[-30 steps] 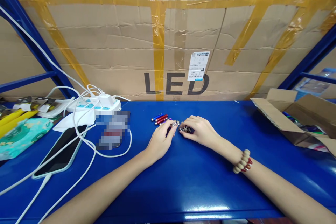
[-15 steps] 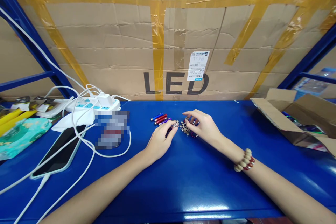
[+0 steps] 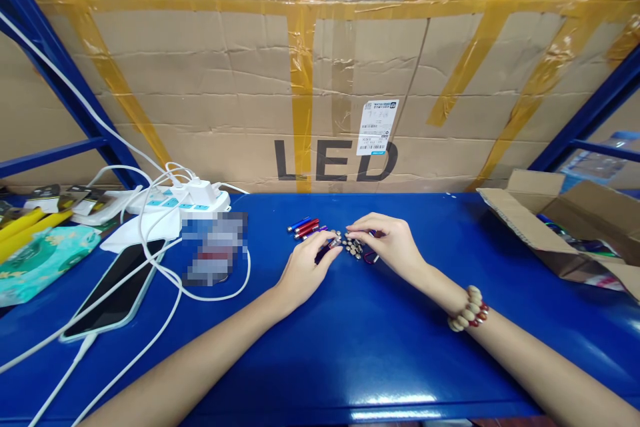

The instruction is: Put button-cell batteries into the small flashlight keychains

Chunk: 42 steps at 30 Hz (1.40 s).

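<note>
My left hand [image 3: 306,268] is closed around a small dark purple metal tube [image 3: 332,245], its end showing between thumb and fingertips; the rest is hidden by the hand. Just to the right lies a loose pile of small round silver pieces like button cells [image 3: 354,249]. Over the pile's far right side, my right hand [image 3: 393,240] has thumb and index finger brought close in a pinch. What is in that pinch is too small to make out. Several slim blue, red and purple metal tubes [image 3: 306,227] lie beyond the left fingers. A dark looped piece [image 3: 370,257] rests under my right hand.
On the left, white cables loop over a phone [image 3: 113,290], a power strip [image 3: 207,200] and a green packet [image 3: 47,257]. An open carton [image 3: 565,247] with shiny items stands at the right. A large taped box [image 3: 225,100] walls the back of the blue table [image 3: 360,347].
My right thumb and index finger have closed together and shifted slightly left, nearer the left hand. The left hand keeps its grip on the tube almost unmoved.
</note>
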Each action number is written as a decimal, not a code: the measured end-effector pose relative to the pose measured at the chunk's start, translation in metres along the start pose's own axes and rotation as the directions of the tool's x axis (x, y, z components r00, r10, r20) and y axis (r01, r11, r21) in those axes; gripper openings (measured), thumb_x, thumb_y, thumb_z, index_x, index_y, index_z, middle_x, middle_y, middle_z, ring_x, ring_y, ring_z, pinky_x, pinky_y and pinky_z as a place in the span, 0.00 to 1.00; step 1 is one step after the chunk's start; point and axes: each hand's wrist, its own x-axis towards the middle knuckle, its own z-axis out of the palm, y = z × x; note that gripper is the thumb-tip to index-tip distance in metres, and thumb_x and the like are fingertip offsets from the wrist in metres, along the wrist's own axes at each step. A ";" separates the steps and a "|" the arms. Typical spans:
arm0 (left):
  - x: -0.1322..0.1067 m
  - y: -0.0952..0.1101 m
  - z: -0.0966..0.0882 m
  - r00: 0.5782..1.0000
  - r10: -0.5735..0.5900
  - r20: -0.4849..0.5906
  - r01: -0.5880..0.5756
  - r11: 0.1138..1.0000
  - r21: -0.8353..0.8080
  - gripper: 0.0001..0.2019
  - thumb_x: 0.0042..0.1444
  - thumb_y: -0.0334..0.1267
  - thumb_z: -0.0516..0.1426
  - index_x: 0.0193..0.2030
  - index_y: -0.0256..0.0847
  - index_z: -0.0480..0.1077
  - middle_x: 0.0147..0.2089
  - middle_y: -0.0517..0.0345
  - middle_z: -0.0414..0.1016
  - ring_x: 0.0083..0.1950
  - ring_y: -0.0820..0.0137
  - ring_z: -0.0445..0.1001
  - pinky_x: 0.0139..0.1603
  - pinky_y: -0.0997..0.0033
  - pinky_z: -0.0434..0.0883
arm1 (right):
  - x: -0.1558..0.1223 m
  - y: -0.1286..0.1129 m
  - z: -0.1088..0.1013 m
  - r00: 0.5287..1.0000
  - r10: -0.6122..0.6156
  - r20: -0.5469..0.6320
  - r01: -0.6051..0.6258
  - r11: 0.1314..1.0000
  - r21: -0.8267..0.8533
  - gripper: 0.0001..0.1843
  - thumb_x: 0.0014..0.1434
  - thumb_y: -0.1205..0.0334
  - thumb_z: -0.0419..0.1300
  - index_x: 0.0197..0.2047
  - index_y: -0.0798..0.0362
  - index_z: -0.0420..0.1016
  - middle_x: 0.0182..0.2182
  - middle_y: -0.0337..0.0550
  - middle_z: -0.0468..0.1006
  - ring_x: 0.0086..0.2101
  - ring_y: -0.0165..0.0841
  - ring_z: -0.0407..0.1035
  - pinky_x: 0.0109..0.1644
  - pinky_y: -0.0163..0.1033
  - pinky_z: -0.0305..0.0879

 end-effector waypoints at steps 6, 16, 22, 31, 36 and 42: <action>0.000 -0.003 0.001 1.000 0.007 -0.019 -0.007 0.999 0.033 0.09 0.57 0.38 0.52 0.43 0.43 0.69 0.44 0.57 0.74 0.45 0.67 0.71 0.48 0.68 0.67 | -0.001 -0.006 0.002 0.997 0.036 -0.072 -0.027 0.992 0.124 0.07 0.53 0.58 0.61 0.33 0.50 0.79 0.31 0.42 0.78 0.34 0.33 0.70 0.36 0.37 0.66; -0.001 -0.003 0.002 0.996 0.083 -0.020 -0.083 0.997 -0.001 0.08 0.59 0.36 0.51 0.43 0.41 0.69 0.43 0.56 0.74 0.45 0.68 0.71 0.48 0.70 0.67 | -0.003 -0.011 0.007 0.997 0.077 -0.008 -0.073 0.965 0.251 0.08 0.51 0.58 0.62 0.31 0.52 0.78 0.28 0.42 0.78 0.28 0.31 0.68 0.27 0.34 0.61; -0.003 -0.003 0.001 0.996 0.088 0.005 -0.088 0.996 -0.012 0.09 0.60 0.37 0.49 0.42 0.41 0.68 0.42 0.56 0.74 0.42 0.69 0.72 0.45 0.71 0.68 | -0.004 -0.014 0.007 0.992 0.121 0.043 -0.128 0.937 0.324 0.10 0.50 0.56 0.62 0.32 0.53 0.78 0.29 0.43 0.77 0.25 0.29 0.67 0.25 0.33 0.62; -0.005 0.005 -0.003 0.996 0.069 0.060 -0.069 0.998 -0.008 0.09 0.60 0.36 0.49 0.43 0.40 0.69 0.40 0.57 0.76 0.38 0.71 0.73 0.41 0.74 0.68 | 0.000 -0.009 0.002 0.920 0.265 0.290 -0.369 0.837 0.404 0.15 0.47 0.52 0.64 0.27 0.57 0.76 0.19 0.38 0.71 0.18 0.23 0.59 0.19 0.30 0.55; -0.007 0.007 -0.003 0.997 0.051 0.057 -0.057 0.993 0.100 0.10 0.60 0.38 0.49 0.43 0.42 0.69 0.38 0.60 0.76 0.36 0.71 0.74 0.38 0.74 0.67 | 0.002 -0.009 0.000 0.880 0.283 0.381 -0.438 0.793 0.423 0.15 0.47 0.52 0.63 0.26 0.58 0.74 0.20 0.37 0.70 0.19 0.22 0.58 0.20 0.29 0.53; -0.008 0.006 -0.003 0.995 0.088 0.048 -0.095 0.982 0.161 0.10 0.60 0.39 0.49 0.43 0.43 0.69 0.36 0.59 0.76 0.36 0.70 0.73 0.38 0.74 0.68 | 0.004 -0.012 -0.002 0.861 0.285 0.422 -0.460 0.792 0.402 0.14 0.46 0.54 0.64 0.25 0.57 0.74 0.18 0.35 0.68 0.19 0.22 0.57 0.21 0.30 0.53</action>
